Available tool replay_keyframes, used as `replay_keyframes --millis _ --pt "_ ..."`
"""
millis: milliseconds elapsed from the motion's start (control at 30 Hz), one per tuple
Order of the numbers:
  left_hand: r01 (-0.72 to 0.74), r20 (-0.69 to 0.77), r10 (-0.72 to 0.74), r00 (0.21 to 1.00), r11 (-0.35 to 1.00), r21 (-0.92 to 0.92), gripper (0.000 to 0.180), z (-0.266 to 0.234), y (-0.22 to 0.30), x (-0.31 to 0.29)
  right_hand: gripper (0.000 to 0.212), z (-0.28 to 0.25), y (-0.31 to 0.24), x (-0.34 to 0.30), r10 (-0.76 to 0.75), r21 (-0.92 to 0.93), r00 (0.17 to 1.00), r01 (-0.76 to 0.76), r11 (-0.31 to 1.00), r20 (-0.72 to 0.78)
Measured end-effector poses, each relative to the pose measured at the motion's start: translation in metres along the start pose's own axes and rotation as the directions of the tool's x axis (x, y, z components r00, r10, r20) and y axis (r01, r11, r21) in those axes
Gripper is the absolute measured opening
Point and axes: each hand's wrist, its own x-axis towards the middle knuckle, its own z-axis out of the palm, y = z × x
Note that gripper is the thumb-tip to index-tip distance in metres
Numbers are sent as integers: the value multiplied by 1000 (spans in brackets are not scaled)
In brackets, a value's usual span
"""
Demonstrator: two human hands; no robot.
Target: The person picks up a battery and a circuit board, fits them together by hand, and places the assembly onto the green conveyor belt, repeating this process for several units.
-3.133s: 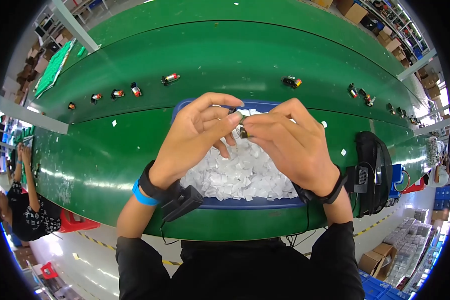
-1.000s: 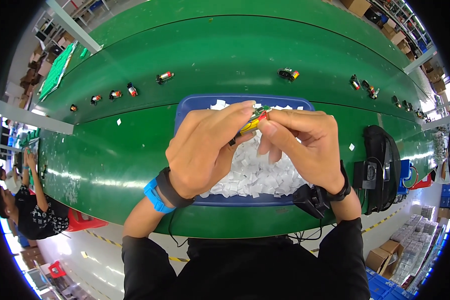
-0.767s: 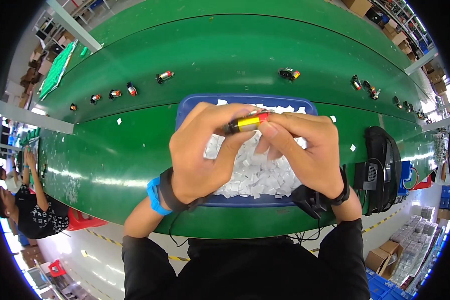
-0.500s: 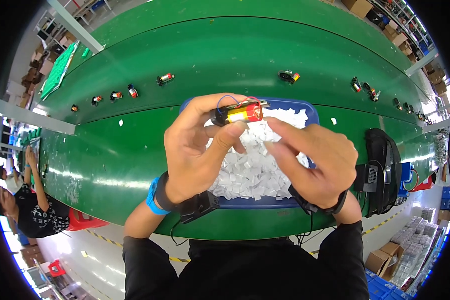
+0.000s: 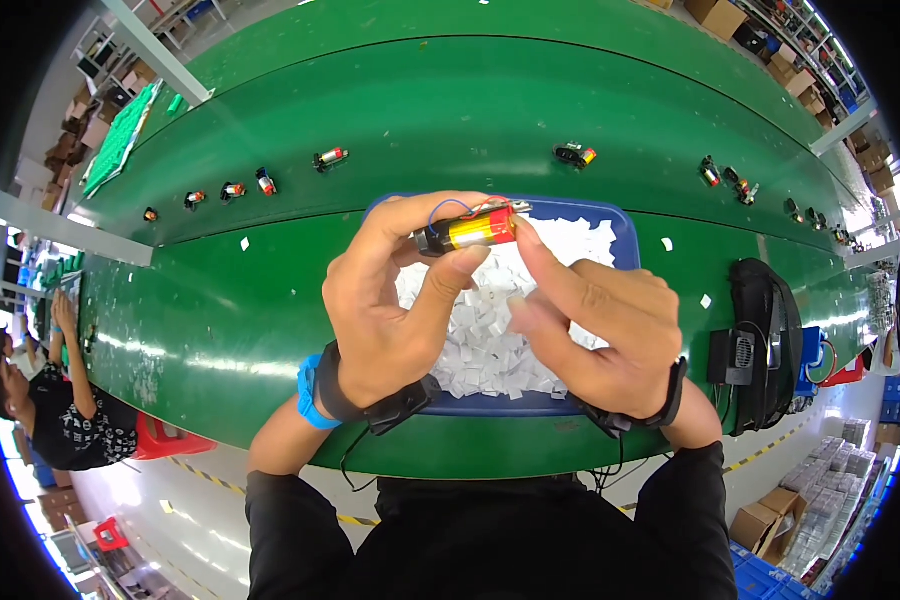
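Note:
My left hand (image 5: 380, 310) is closed around a small cylindrical battery (image 5: 482, 232) with a red and yellow wrapper, thumb below and fingers behind. A black part sits at the battery's left end, and thin blue and red wires loop over its top. The index fingertip of my right hand (image 5: 610, 325) touches the battery's red right end. My right thumb stays apart from that finger, with nothing visible between them. Beneath both hands stands a blue tub (image 5: 626, 240) full of small white paper-like pieces (image 5: 500, 350).
Several similar battery assemblies (image 5: 330, 157) lie spaced along the green bench (image 5: 450, 110) beyond the tub. A black bag (image 5: 767, 340) and a black box-shaped device (image 5: 733, 356) are at the right. Another person (image 5: 60, 420) sits at the far left.
My right hand has moved left, and its index fingertip now meets the battery's red end. The battery has tilted and shifted slightly left in my left hand.

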Motion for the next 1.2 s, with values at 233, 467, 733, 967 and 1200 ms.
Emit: replay_keyframes --millis 233,467,733,967,1200 --pt "118 -14 -118 993 991 66 28 -1 -5 3 56 10 10 -4 128 184 992 -126 975 -3" --pt "442 26 -443 896 896 33 27 -15 -16 28 43 2 17 7 334 93 943 -333 938 11" --pt "597 164 -850 500 475 646 42 -107 -153 103 23 -11 228 25 557 -333 816 -489 806 151" --pt "213 -68 -263 962 577 788 41 -142 -176 68 20 28 286 -5 418 -550 875 -228 803 246" --pt "554 283 -604 745 797 240 29 -106 -39 65 23 8 266 11 689 -457 610 -521 721 391"
